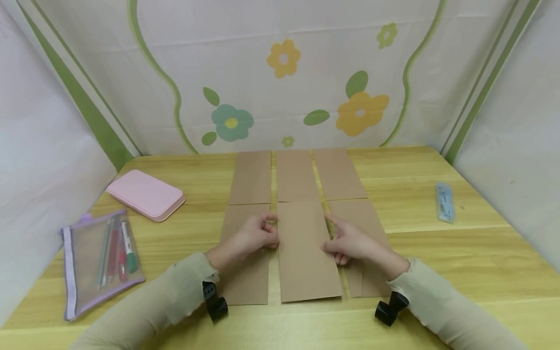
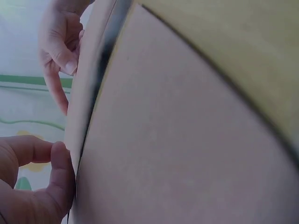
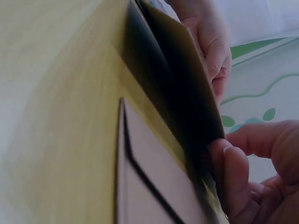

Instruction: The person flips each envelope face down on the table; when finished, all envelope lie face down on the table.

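Observation:
A brown cardboard rectangle [image 1: 306, 253] is at the middle of the front row, between both hands. Its near end is raised off the table, and a dark gap shows below it in the right wrist view. My left hand [image 1: 255, 233] pinches its left edge between thumb and bent fingers. At the opposite edge, my right hand [image 1: 350, 240] holds it with the thumb at the side nearer me. To the left lies another cardboard piece [image 1: 247, 277], partly under the left forearm. Overlapping cardboard pieces [image 1: 375, 279] lie beneath the right hand and wrist.
Three cardboard pieces [image 1: 295, 175] form a back row by the flowered curtain [image 1: 284, 97]. A pink case [image 1: 146, 192] and a mesh pouch [image 1: 94, 262] with pens and markers lie at left. A small clear-blue box [image 1: 445, 201] lies at right on the wooden table [image 1: 472, 257].

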### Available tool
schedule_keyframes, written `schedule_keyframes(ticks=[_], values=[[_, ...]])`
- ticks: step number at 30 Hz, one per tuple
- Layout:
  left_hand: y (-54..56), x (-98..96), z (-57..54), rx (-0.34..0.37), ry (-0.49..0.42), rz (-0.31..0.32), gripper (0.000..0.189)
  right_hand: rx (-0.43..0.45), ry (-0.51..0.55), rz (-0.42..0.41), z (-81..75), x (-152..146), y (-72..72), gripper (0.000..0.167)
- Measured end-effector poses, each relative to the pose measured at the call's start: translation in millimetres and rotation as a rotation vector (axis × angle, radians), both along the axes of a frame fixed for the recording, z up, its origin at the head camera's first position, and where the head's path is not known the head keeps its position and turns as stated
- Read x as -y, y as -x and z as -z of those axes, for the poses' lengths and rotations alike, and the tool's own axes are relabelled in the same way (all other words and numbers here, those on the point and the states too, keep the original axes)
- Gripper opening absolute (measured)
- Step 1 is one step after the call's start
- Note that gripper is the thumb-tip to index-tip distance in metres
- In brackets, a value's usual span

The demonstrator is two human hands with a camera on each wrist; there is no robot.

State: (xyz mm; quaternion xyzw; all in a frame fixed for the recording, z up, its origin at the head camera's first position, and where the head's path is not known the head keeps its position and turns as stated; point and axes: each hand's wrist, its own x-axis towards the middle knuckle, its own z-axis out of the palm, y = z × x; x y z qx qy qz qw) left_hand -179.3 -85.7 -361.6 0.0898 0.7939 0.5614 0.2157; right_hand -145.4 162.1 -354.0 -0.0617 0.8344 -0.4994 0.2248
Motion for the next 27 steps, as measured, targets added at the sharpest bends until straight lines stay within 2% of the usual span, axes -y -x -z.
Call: schedule_keyframes(ticks=[7,18,23,27], values=[[2.5,-3.7,2.0,0.023,-0.001,0.030,0.053,0.052,-0.018,0.036,9.2,3.0,-1.2,0.086],[1.6,-2.7,3.4,0.033,-0.031,0.037,0.056,0.047,-0.088,0.062,10.0,6.0,-1.3,0.086],[0.0,-0.6,2.8,0.029,-0.039,0.046,0.058,0.026,-0.058,0.064,9.4,4.8,-1.3,0.086],[-1.3,-0.6,-0.3,0.023,-0.079,0.046,0.060,0.003,-0.031,0.063,3.3,-0.5,-0.7,0.085]])
